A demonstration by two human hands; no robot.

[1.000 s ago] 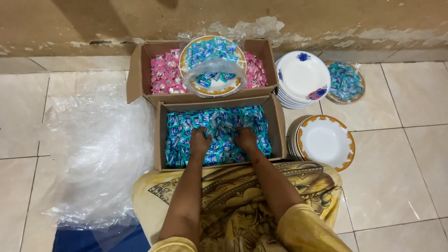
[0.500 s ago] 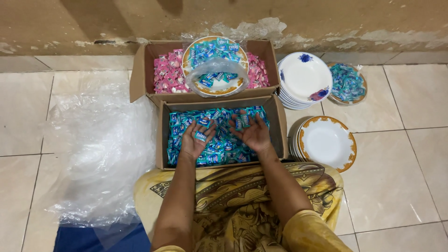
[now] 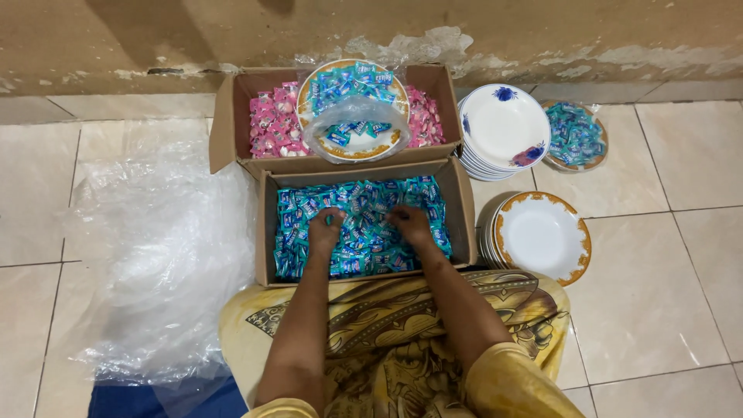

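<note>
Blue-wrapped candies (image 3: 360, 224), a whole heap, filling the nearer cardboard box (image 3: 267, 232) on the floor. Left hand (image 3: 325, 230) sunk into the pile on the left side, fingers curled round a few pieces, one bit of wrapper poking out by the knuckles. Right hand (image 3: 411, 225) down on the candies a bit right of middle, palm down, fingers bent into the heap; couldn't tell whether gripping anything or just resting there. Both hands well inside the box walls, apart from each other.

Right behind, touching edge to edge, a second cardboard box (image 3: 228, 131) packed with pink-wrapped candies (image 3: 271, 128). Sitting on top of those, a gold-rimmed plate (image 3: 354, 112) loaded with more blue candies and wrapped in a clear plastic bag.

Off to the right on the tiled floor (image 3: 665, 255): a stack of white plates with blue flowers (image 3: 503, 131) near the wall, a smaller plate of blue candies (image 3: 576, 135) just beside it, and closer in, a stack of white plates with gold rims (image 3: 542, 236) next to the near box.

To the left, a big crumpled sheet of clear plastic (image 3: 155, 255) spread over the tiles. Yellow patterned cloth (image 3: 387, 340) across the lap under the forearms.
</note>
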